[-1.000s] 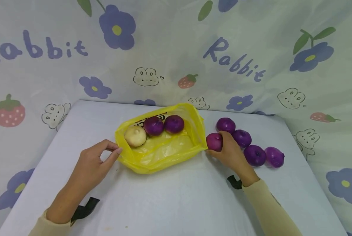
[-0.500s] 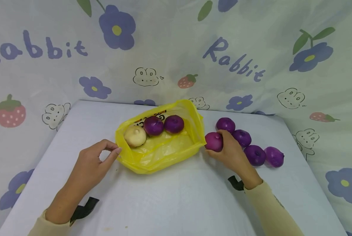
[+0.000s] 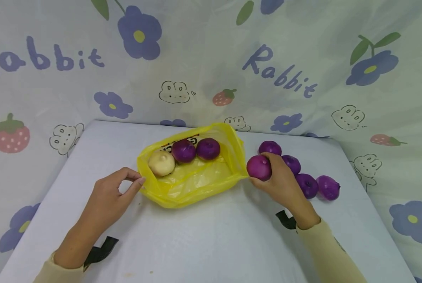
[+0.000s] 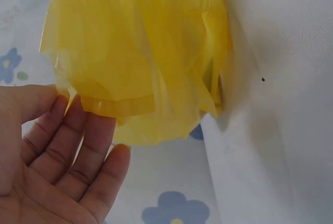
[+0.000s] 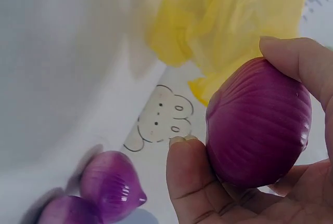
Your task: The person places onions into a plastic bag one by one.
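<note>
A yellow plastic bag (image 3: 196,196) stands with its mouth spread wide on the white table. Inside it lie a pale onion (image 3: 161,163) and two purple onions, one in the middle (image 3: 184,151) and one farther right (image 3: 208,149). My left hand (image 3: 113,196) pinches the bag's left rim between thumb and fingertips, also seen in the left wrist view. Just outside the bag's right edge, my right hand (image 3: 279,181) grips a reddish-purple onion (image 3: 258,168); in the right wrist view the thumb and fingers curl round this onion (image 5: 258,125).
Several purple onions lie right of the bag, partly behind my right hand: one at the back (image 3: 270,147), others nearer (image 3: 291,164), (image 3: 306,186) and a lighter one at the far right (image 3: 328,188). A patterned curtain (image 3: 203,63) hangs behind the table (image 3: 203,243).
My right hand has lifted the reddish-purple onion slightly and shifted a little right and up. The bag's right side flexed briefly. My left hand stays at the rim.
</note>
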Motion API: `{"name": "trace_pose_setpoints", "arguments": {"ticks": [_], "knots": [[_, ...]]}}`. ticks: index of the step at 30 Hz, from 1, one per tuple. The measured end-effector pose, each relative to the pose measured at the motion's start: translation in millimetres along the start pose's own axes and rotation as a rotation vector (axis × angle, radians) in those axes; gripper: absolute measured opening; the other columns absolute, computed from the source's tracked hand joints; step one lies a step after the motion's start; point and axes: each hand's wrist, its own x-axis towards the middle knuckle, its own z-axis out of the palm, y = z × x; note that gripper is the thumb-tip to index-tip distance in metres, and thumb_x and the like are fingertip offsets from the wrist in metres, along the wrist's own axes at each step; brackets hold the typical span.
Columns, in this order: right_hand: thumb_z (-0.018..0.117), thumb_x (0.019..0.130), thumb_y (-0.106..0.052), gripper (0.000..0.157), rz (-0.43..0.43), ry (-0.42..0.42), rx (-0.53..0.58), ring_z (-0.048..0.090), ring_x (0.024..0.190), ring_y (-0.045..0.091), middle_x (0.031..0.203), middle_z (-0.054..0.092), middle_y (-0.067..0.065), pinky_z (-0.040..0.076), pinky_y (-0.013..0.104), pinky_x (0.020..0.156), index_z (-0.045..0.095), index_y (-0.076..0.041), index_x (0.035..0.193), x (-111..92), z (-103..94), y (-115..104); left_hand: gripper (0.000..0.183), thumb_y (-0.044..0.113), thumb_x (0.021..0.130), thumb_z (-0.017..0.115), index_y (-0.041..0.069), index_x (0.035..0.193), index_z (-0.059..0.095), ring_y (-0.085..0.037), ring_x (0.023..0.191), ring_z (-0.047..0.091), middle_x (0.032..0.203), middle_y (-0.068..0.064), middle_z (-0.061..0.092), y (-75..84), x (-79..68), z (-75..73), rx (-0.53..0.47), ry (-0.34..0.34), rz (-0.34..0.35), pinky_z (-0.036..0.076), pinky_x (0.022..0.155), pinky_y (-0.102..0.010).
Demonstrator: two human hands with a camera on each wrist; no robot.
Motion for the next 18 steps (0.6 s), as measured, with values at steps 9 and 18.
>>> {"name": "trace_pose_setpoints", "arguments": {"ticks": [9,18], "knots": [[0.089,0.085,-0.031,0.091,0.020,0.023,0.016,0.059,0.120,0.043,0.141,0.052,0.026,0.055,0.060,0.094,0.037,0.004,0.150,-1.2,-12.1,-9.7,0.010,0.013,0.097,0.077,0.012,0.105,0.071,-0.019,0.087,0.063,0.100,-0.001,0.075,-1.1,-0.3,0.9,-0.007,0.009,0.015,0.051,0.067,-0.030],[0.090,0.084,-0.035,0.089,-0.076,0.018,0.012,0.060,0.120,0.038,0.138,0.055,0.021,0.056,0.057,0.095,0.041,0.001,0.149,-5.7,-18.0,-26.8,0.010,0.014,0.097,0.077,0.012,0.105,0.070,-0.018,0.086,0.062,0.100,-0.001,0.075,-1.0,-0.1,0.5,-0.009,0.002,0.015,0.049,0.066,-0.026]]}}
